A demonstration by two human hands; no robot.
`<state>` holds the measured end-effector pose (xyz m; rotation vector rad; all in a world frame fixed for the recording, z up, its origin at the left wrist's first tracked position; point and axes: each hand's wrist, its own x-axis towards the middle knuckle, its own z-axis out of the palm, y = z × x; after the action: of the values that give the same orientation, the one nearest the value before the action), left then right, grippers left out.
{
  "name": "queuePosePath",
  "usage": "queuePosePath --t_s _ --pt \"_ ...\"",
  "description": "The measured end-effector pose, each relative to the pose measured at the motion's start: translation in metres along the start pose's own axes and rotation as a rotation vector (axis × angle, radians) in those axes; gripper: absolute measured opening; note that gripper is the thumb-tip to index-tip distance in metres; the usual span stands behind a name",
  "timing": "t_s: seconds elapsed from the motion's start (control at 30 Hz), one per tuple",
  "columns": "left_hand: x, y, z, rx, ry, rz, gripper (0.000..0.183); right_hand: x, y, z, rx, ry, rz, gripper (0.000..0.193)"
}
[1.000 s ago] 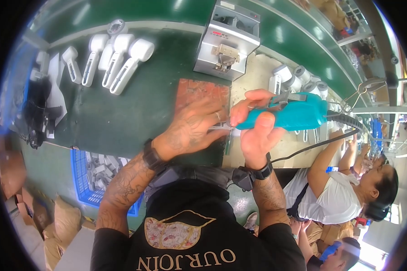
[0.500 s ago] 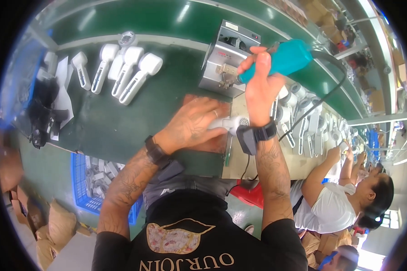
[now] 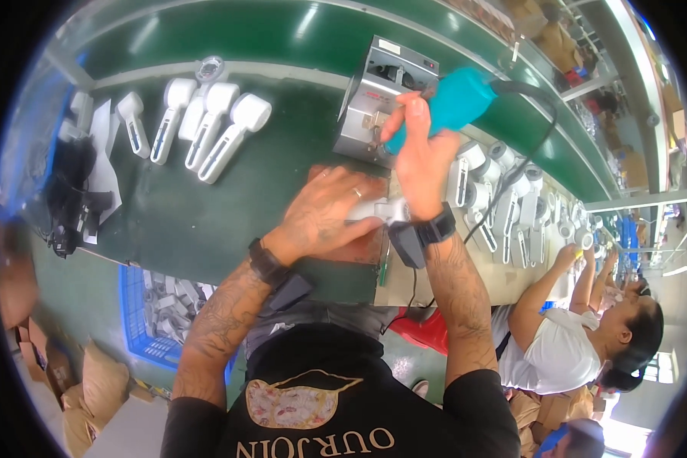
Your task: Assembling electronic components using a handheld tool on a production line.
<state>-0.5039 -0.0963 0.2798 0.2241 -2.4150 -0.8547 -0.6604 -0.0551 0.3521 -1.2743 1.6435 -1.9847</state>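
My right hand is wrapped round a teal corded electric screwdriver, whose lower end is in front of a grey box-shaped screw feeder. Its tip is hidden or blurred by my fingers. My left hand presses a white handheld fan down on a reddish-brown mat, thumb and fingers on either side of its handle. Part of the fan's head is behind my right wrist. Several more white handheld fans lie at the back left of the green bench.
Many white fans crowd the bench to the right, under the screwdriver's black cord. A blue crate of small grey parts stands at lower left. Black items and paper lie far left. A co-worker sits at right.
My right hand has drawn the screwdriver a little left and nearer me, its body tilting more upright. The left hand keeps the fan in nearly the same place.
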Motion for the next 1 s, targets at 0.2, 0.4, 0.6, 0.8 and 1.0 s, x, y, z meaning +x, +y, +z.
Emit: queuePosePath --t_s 0.2,0.4,0.6,0.8,1.0 --pt "0.001 -0.002 0.007 0.035 0.028 0.016 0.040 -0.042 -0.018 -0.033 -0.006 0.077 0.084 0.038" --pt "0.001 -0.002 0.005 0.013 0.029 0.048 0.046 -0.049 -0.013 -0.033 0.024 0.044 0.066 0.041" --pt "0.002 0.003 0.003 -0.007 0.002 0.041 0.043 -0.052 -0.009 -0.033 0.040 0.020 0.062 0.037" --pt "0.001 0.002 0.007 0.053 -0.026 0.027 0.045 -0.054 -0.001 -0.033 0.039 0.005 0.053 0.034" --pt "0.000 0.001 0.004 0.122 0.024 0.061 0.046 -0.053 0.001 -0.028 0.030 0.009 0.064 0.036"
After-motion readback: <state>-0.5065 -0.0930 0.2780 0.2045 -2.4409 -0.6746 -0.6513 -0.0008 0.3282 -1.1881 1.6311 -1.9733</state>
